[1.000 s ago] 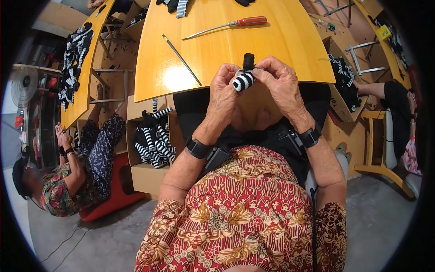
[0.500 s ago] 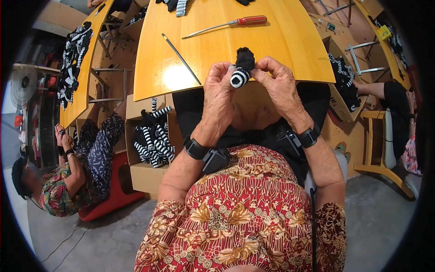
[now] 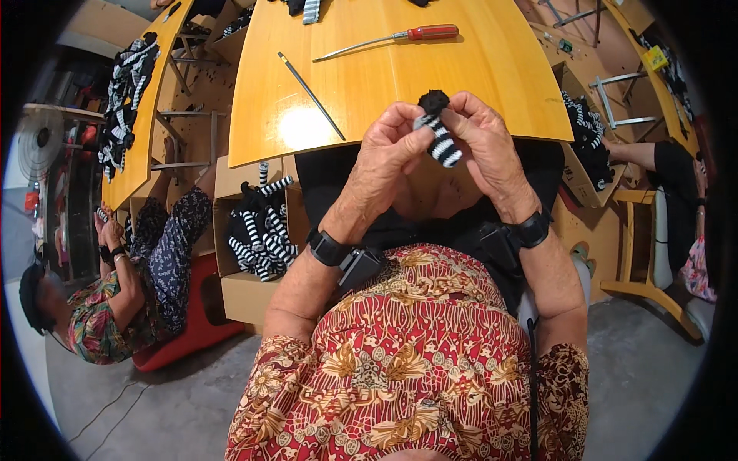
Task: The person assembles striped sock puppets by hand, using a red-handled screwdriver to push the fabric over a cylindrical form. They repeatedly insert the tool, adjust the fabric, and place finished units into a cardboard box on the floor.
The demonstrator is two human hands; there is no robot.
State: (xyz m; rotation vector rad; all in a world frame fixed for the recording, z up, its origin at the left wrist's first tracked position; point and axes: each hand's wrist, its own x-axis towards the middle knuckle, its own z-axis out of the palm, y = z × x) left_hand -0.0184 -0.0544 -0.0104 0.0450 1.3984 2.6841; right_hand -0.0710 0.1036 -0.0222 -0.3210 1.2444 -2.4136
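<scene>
Over the near edge of the yellow table (image 3: 361, 92), both my hands hold a small black-and-white striped knitted tube (image 3: 443, 149) with a fuzzy black end. My left hand (image 3: 390, 146) pinches its left side between thumb and fingers. The thumb and fingers of my right hand (image 3: 488, 142) close on it from the right, near the black part. Its striped end hangs down toward me. Beyond my hands lies a screwdriver (image 3: 433, 32) with a red handle and a long shaft. A thin dark rod (image 3: 311, 95) rests slantwise to the left.
A cardboard box (image 3: 254, 290) of striped knitted pieces (image 3: 265, 238) stands left of my legs. Another box (image 3: 578, 180) of them is at the right. More knitted pieces (image 3: 311, 11) lie at the table's far side. Co-workers sit at side tables, left and right.
The knitted tube has moved slightly right and turned, so its striped length now shows instead of its round end. Both hands have shifted right with it and changed their grip.
</scene>
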